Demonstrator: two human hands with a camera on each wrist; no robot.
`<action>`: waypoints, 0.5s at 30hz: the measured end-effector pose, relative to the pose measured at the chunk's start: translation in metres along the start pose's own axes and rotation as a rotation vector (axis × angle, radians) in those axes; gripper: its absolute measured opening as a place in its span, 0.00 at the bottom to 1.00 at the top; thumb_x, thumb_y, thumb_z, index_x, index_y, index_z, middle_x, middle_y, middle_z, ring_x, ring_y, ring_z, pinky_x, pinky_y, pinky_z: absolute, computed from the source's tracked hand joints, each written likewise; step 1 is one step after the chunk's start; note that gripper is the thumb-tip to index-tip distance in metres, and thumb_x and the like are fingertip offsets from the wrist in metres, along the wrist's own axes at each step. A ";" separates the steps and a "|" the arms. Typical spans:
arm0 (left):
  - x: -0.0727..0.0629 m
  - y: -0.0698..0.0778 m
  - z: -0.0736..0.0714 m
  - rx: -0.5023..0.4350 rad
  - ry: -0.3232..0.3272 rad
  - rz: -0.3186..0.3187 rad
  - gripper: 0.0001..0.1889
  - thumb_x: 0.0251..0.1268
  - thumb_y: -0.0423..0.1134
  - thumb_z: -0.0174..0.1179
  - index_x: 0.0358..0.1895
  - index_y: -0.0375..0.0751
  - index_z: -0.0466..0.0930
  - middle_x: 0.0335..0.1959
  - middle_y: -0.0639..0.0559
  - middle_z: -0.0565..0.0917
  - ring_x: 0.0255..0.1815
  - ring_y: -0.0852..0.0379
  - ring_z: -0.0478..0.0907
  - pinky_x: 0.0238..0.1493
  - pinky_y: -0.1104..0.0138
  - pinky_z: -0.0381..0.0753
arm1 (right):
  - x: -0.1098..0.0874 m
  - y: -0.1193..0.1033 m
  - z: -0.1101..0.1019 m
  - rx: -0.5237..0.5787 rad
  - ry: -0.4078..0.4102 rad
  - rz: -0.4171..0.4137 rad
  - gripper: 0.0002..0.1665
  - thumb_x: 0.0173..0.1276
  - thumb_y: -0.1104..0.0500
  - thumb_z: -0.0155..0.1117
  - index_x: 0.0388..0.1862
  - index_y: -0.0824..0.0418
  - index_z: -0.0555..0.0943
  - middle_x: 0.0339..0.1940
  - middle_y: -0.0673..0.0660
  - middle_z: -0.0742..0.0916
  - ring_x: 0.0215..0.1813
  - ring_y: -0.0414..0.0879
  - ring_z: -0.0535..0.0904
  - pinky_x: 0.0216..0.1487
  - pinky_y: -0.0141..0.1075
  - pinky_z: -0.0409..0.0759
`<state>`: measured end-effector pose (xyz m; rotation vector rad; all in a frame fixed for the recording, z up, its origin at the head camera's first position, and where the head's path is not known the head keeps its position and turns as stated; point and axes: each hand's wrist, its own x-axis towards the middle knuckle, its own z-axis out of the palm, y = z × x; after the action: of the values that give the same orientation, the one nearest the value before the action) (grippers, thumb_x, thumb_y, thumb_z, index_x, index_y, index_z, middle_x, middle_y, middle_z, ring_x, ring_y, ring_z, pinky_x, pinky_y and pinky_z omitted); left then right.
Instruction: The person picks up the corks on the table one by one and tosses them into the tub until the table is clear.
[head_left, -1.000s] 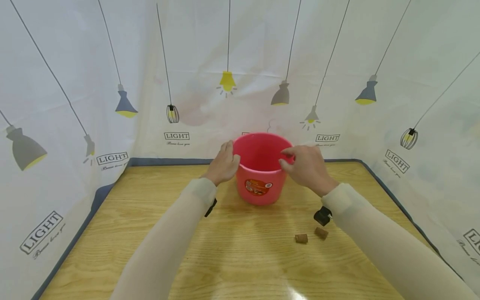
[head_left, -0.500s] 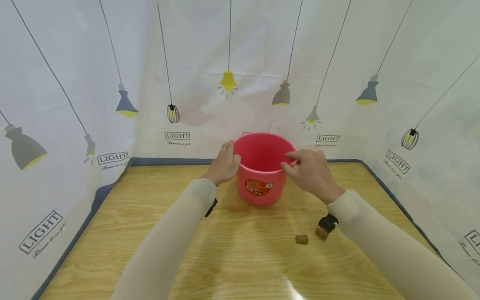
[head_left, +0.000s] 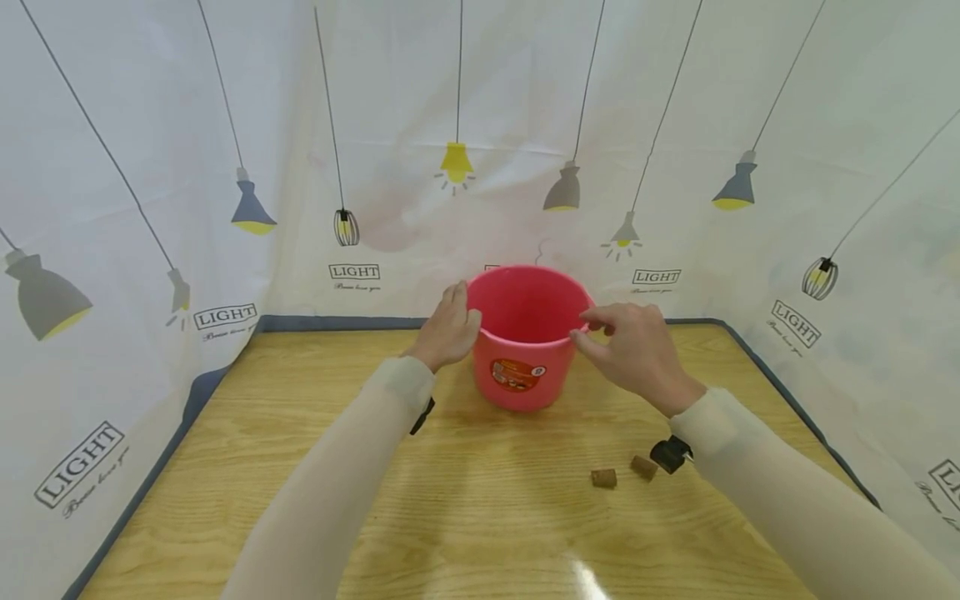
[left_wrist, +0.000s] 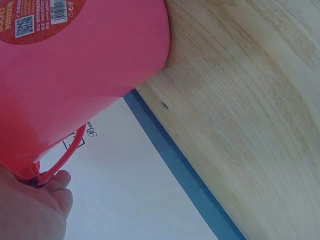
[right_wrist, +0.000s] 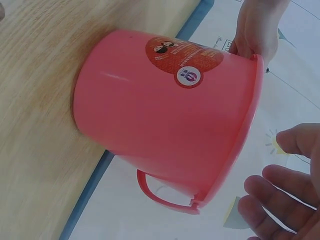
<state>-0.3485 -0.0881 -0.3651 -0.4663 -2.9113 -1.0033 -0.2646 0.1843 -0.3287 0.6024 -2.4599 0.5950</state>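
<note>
A pink bucket [head_left: 553, 371] with a red label stands upright on the wooden table. At its left rim, my left hand [head_left: 447, 329] grips the edge; the left wrist view shows its fingers at the rim where the handle [left_wrist: 70, 152] joins. My right hand [head_left: 637, 350] is by the right rim, thumb and fingers spread. In the right wrist view a gap shows between the right fingers [right_wrist: 282, 185] and the bucket wall, and they hold nothing. The bucket's inner floor is hidden.
Two short brown cylinders resembling corks, one cylinder [head_left: 603, 477] and another cylinder [head_left: 643, 467], lie on the table [head_left: 487, 517] at the near right, close to the right wrist's black camera [head_left: 671, 454]. Lamp-printed white cloth [head_left: 412, 200] surrounds the back and sides.
My right hand has moved right and slightly down, from over the bucket's opening to its right rim. The left hand and the bucket have stayed in place.
</note>
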 end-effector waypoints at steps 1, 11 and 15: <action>0.000 0.000 0.000 0.000 0.000 0.000 0.36 0.80 0.49 0.30 0.84 0.37 0.35 0.85 0.42 0.42 0.84 0.46 0.44 0.80 0.50 0.51 | -0.001 0.001 0.000 -0.001 0.004 0.004 0.13 0.67 0.57 0.71 0.43 0.66 0.91 0.35 0.59 0.91 0.34 0.53 0.83 0.35 0.43 0.80; 0.002 -0.001 0.002 0.005 0.007 0.005 0.36 0.80 0.47 0.30 0.84 0.36 0.35 0.85 0.42 0.43 0.84 0.46 0.43 0.81 0.51 0.49 | -0.011 0.005 -0.003 -0.006 0.005 0.008 0.14 0.65 0.56 0.74 0.43 0.65 0.92 0.30 0.57 0.91 0.30 0.52 0.82 0.31 0.41 0.78; 0.003 -0.002 0.002 0.005 0.006 0.003 0.35 0.81 0.47 0.31 0.84 0.36 0.35 0.85 0.42 0.43 0.84 0.46 0.43 0.81 0.52 0.49 | -0.017 0.007 -0.005 -0.006 -0.030 0.018 0.13 0.65 0.56 0.74 0.44 0.63 0.92 0.29 0.55 0.90 0.31 0.52 0.82 0.32 0.41 0.78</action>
<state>-0.3515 -0.0875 -0.3670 -0.4672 -2.9065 -0.9945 -0.2540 0.1971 -0.3369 0.5918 -2.4970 0.5890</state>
